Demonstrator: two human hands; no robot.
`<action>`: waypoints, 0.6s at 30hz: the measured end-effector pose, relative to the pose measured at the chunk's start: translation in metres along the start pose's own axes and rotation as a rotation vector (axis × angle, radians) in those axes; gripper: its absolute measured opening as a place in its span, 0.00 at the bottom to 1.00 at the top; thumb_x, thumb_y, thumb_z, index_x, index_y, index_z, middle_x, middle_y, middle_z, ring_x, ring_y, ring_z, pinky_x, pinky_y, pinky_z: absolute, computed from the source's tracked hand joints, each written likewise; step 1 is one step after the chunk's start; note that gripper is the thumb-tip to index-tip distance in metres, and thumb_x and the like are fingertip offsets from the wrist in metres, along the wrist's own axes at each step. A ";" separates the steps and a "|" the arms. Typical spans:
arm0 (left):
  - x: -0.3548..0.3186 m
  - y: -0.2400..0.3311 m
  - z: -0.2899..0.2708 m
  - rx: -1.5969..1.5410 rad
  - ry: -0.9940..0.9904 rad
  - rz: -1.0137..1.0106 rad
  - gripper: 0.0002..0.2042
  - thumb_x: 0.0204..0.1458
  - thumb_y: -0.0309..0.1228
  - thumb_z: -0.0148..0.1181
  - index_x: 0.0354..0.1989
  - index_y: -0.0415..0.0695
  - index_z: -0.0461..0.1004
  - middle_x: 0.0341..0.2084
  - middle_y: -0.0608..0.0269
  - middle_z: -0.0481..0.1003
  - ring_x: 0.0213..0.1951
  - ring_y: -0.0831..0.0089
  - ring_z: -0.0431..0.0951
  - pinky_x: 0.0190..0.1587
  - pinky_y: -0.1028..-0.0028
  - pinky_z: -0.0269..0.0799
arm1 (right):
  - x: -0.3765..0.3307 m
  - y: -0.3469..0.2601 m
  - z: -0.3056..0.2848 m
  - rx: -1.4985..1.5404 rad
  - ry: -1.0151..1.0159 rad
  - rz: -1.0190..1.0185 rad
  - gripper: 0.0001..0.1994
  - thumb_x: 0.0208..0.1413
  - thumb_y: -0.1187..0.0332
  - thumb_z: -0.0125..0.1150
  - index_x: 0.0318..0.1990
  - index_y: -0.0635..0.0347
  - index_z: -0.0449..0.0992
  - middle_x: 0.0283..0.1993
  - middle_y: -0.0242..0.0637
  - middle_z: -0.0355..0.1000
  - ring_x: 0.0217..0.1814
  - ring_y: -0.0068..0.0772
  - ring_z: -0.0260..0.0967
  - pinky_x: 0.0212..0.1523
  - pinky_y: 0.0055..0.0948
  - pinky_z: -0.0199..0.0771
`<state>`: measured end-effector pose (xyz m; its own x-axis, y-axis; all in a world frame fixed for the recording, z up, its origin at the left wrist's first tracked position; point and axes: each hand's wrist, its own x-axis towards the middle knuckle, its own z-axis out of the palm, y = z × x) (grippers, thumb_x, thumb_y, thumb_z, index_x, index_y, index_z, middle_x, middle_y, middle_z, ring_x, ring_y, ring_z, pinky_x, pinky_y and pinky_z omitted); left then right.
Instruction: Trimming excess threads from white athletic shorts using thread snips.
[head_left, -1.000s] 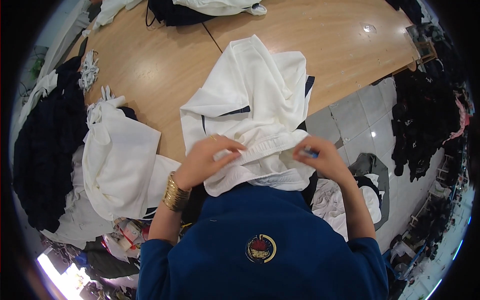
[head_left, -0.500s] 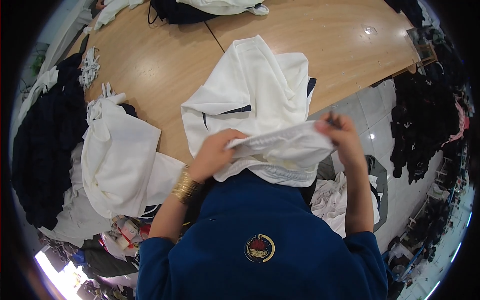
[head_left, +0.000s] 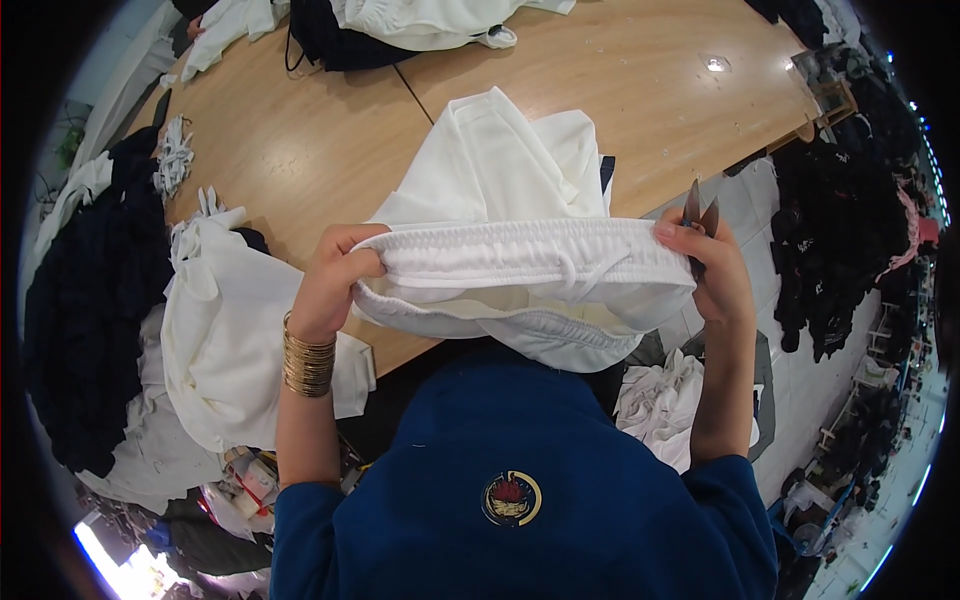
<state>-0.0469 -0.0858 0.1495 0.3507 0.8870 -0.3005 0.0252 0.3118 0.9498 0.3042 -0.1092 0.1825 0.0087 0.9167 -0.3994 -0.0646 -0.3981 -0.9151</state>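
White drawstring pants (head_left: pixel 500 160) lie partly on the table's near edge, their gathered elastic waistband (head_left: pixel 480 243) stretched wide between my hands. A white cord loops out at the waistband's front. My left hand (head_left: pixel 338 275), below gold bangles, is closed on the left end of the band, with the thumb over the fabric. At the right end, my right hand (head_left: pixel 715 265) pinches the band between thumb and fingers. Small thread snips (head_left: pixel 700 215) also sit in that right hand, blades pointing up and away. A little navy trim shows at the pants' right side.
The wooden table (head_left: pixel 300 130) spreads ahead. White garments (head_left: pixel 225 330) hang over its left edge beside a dark pile (head_left: pixel 85 320). More white and navy clothes (head_left: pixel 400 25) lie at the far side. White cloth (head_left: pixel 660 400) is heaped low on my right.
My left hand has moved left and up, and the waistband is now pulled out wide and turned up, showing its cord. My right hand has shifted slightly right; the snips show clearly.
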 end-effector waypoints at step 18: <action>0.018 0.018 0.064 0.451 -0.126 0.240 0.09 0.38 0.21 0.47 0.29 0.35 0.73 0.21 0.64 0.72 0.27 0.80 0.70 0.32 0.80 0.65 | 0.013 0.004 0.052 -0.448 -0.592 -0.198 0.11 0.42 0.69 0.67 0.34 0.61 0.75 0.23 0.22 0.67 0.26 0.13 0.56 0.28 0.17 0.56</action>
<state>0.0193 -0.0860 0.1668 0.5048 0.8592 -0.0837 0.3210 -0.0968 0.9421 0.2527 -0.0973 0.1769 -0.5655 0.7875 -0.2450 0.2939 -0.0852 -0.9520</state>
